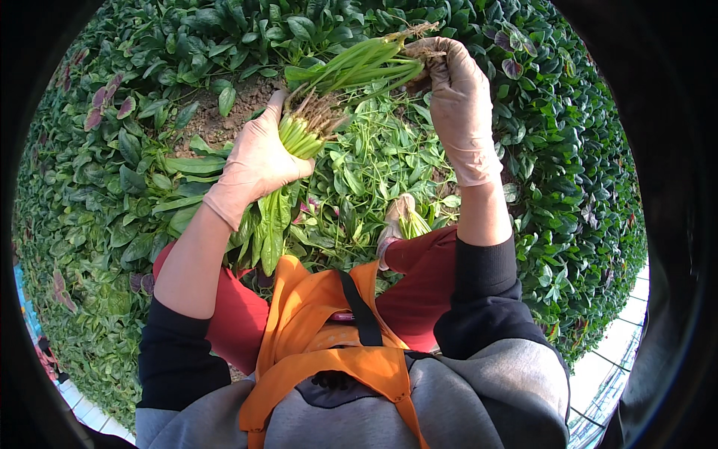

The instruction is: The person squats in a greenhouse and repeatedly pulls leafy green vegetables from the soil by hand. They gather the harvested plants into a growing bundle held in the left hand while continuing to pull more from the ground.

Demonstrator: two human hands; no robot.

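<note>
My left hand [258,159], in a pale glove, is closed around a bunch of spinach [301,137]. The brown roots of this bunch point up and away from me, while its leaves hang down below the hand. Farther right, my gloved right hand [462,101] pinches more spinach [363,66] at its root end. Those green stems stretch leftward, with their leaves above the bunch in my left hand. Part of the right fingertips is hidden behind roots and the hand itself.
Dense leafy plants [576,172] surround me on both sides and ahead. Bare soil [235,112] shows beyond my left hand. Loose cut greens [366,153] lie between my arms. My shoe [395,221] is by my right knee, next to pale green stems [413,224].
</note>
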